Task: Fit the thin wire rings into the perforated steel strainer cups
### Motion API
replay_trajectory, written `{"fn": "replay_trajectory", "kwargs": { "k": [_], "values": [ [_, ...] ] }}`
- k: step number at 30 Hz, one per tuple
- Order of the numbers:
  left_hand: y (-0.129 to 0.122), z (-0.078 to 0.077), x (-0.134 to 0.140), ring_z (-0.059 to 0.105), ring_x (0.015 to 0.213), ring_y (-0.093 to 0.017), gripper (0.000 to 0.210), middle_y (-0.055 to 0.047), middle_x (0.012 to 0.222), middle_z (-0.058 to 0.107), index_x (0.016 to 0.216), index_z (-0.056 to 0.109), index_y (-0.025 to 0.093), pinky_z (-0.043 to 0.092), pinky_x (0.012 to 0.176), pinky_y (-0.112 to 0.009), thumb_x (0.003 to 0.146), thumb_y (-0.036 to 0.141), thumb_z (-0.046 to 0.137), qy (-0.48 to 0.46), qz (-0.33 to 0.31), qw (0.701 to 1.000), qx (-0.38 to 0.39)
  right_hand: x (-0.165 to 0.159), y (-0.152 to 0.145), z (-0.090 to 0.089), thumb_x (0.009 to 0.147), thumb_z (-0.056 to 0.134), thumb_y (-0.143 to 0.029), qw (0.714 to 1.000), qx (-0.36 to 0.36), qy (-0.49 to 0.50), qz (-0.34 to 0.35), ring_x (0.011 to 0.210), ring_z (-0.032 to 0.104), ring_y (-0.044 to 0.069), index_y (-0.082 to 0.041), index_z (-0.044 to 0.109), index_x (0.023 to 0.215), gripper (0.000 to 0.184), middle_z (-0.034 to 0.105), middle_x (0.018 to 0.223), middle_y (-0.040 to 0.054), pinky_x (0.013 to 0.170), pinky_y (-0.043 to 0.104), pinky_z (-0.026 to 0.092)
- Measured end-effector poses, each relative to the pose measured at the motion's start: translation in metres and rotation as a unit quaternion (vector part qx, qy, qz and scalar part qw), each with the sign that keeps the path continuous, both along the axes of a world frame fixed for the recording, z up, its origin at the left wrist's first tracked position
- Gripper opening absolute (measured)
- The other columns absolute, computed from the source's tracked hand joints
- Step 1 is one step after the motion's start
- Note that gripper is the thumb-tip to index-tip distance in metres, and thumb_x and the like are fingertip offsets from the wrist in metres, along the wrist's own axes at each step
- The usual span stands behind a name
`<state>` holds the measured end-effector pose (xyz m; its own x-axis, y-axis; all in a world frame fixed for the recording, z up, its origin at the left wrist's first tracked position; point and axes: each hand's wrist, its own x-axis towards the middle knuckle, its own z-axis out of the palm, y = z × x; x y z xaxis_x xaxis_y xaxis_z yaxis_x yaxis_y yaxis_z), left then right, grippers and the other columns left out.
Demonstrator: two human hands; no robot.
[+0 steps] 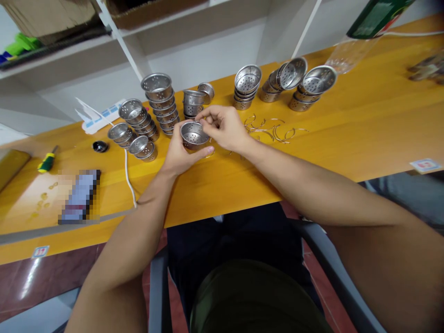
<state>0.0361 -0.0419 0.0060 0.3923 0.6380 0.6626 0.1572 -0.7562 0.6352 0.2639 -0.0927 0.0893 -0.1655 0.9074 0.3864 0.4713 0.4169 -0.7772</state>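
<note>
My left hand [178,155] is curled round a small perforated metal strainer cup [194,134], its mouth tipped toward me. At the cup's far right rim, the thumb and forefinger of my right hand [227,128] are pinched together. What they hold there, if anything, is too small to make out. Thin curved metal wires [274,132] lie loose on the table just right of my right hand. Behind the hands stands a short stack of strainer cups [193,102], and a taller stack [161,104] rises to its left.
More strainer cups stand at left [141,147] and at right [247,85]. A phone [79,196], a screwdriver [47,160], a black round cap [100,146] and a white cable [127,173] lie at left. Back right is a clear plastic bottle [350,54]. White shelving [208,37] borders the table's back.
</note>
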Motion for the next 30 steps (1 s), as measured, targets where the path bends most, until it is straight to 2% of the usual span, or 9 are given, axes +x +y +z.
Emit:
{"fn": "replay_trajectory", "kwargs": {
  "k": [7, 9, 11, 13, 15, 18, 22, 25, 30],
  "values": [
    [-0.013, 0.012, 0.006, 0.091, 0.125, -0.032, 0.106, -0.01, 0.139, 0.087, 0.151, 0.072, 0.027, 0.076, 0.118, -0.051, 0.082, 0.097, 0.11, -0.013, 0.047, 0.998, -0.048, -0.005, 0.002, -0.005, 0.11, 0.078, -0.045, 0.998, -0.001, 0.058, 0.031, 0.087, 0.063, 0.025, -0.026, 0.081, 0.121, 0.022, 0.065, 0.089, 0.0028, 0.083, 0.038, 0.062],
    [-0.014, 0.015, 0.004, 0.091, 0.125, -0.032, 0.099, -0.01, 0.138, 0.089, 0.148, 0.074, 0.026, 0.077, 0.118, -0.051, 0.085, 0.093, 0.11, -0.009, 0.043, 0.997, -0.061, 0.005, 0.004, -0.003, 0.111, 0.081, -0.052, 0.992, -0.01, 0.091, 0.092, 0.083, 0.063, 0.023, -0.026, 0.081, 0.116, 0.026, 0.067, 0.087, 0.0018, 0.079, 0.037, 0.061],
    [-0.013, 0.017, 0.001, 0.092, 0.124, -0.032, 0.092, -0.01, 0.135, 0.09, 0.146, 0.076, 0.026, 0.077, 0.12, -0.053, 0.089, 0.091, 0.109, -0.007, 0.034, 0.997, -0.07, 0.018, 0.007, 0.0, 0.111, 0.087, -0.063, 0.976, -0.027, 0.111, 0.184, 0.08, 0.066, 0.021, -0.025, 0.082, 0.115, 0.038, 0.071, 0.087, 0.0009, 0.076, 0.035, 0.06],
    [-0.012, 0.018, -0.002, 0.092, 0.122, -0.032, 0.089, -0.009, 0.133, 0.09, 0.143, 0.078, 0.026, 0.077, 0.121, -0.056, 0.091, 0.093, 0.106, -0.008, 0.021, 0.997, -0.078, 0.03, 0.01, 0.003, 0.106, 0.099, -0.073, 0.955, -0.054, 0.12, 0.267, 0.077, 0.071, 0.019, -0.024, 0.083, 0.119, 0.054, 0.077, 0.088, 0.0002, 0.075, 0.033, 0.062],
    [-0.011, 0.018, -0.003, 0.092, 0.118, -0.031, 0.089, -0.008, 0.13, 0.09, 0.139, 0.079, 0.026, 0.079, 0.117, -0.055, 0.091, 0.097, 0.104, -0.011, 0.005, 0.996, -0.084, 0.037, 0.01, 0.006, 0.096, 0.11, -0.08, 0.939, -0.078, 0.133, 0.308, 0.075, 0.074, 0.018, -0.023, 0.084, 0.12, 0.067, 0.08, 0.088, -0.0002, 0.074, 0.032, 0.065],
    [-0.011, 0.017, -0.002, 0.094, 0.116, -0.03, 0.095, -0.008, 0.13, 0.091, 0.14, 0.079, 0.027, 0.08, 0.112, -0.051, 0.086, 0.101, 0.105, -0.016, -0.023, 0.996, -0.089, 0.036, 0.009, 0.007, 0.087, 0.117, -0.086, 0.933, -0.093, 0.16, 0.308, 0.069, 0.072, 0.016, -0.024, 0.081, 0.111, 0.076, 0.079, 0.086, -0.0005, 0.069, 0.031, 0.064],
    [-0.013, 0.015, 0.0, 0.094, 0.122, -0.032, 0.106, -0.009, 0.136, 0.09, 0.151, 0.074, 0.029, 0.081, 0.11, -0.05, 0.081, 0.098, 0.111, -0.017, -0.038, 0.995, -0.095, 0.03, 0.006, 0.005, 0.081, 0.117, -0.092, 0.943, -0.092, 0.166, 0.273, 0.067, 0.067, 0.016, -0.026, 0.078, 0.105, 0.081, 0.078, 0.086, 0.0001, 0.064, 0.032, 0.061],
    [-0.013, 0.013, 0.0, 0.093, 0.126, -0.033, 0.1, -0.011, 0.141, 0.088, 0.155, 0.071, 0.028, 0.079, 0.117, -0.054, 0.089, 0.092, 0.109, 0.002, -0.017, 0.995, -0.095, 0.028, 0.006, 0.002, 0.083, 0.113, -0.098, 0.95, -0.085, 0.154, 0.259, 0.07, 0.069, 0.018, -0.027, 0.075, 0.104, 0.083, 0.076, 0.084, 0.0003, 0.064, 0.033, 0.059],
    [-0.01, 0.011, -0.001, 0.09, 0.134, -0.036, 0.097, -0.011, 0.143, 0.086, 0.157, 0.07, 0.026, 0.075, 0.13, -0.06, 0.092, 0.086, 0.11, 0.023, 0.011, 0.998, -0.062, 0.029, 0.006, 0.0, 0.085, 0.113, -0.096, 0.954, -0.076, 0.147, 0.251, 0.069, 0.067, 0.017, -0.025, 0.075, 0.105, 0.083, 0.073, 0.08, -0.0007, 0.064, 0.031, 0.055]
  ]
}}
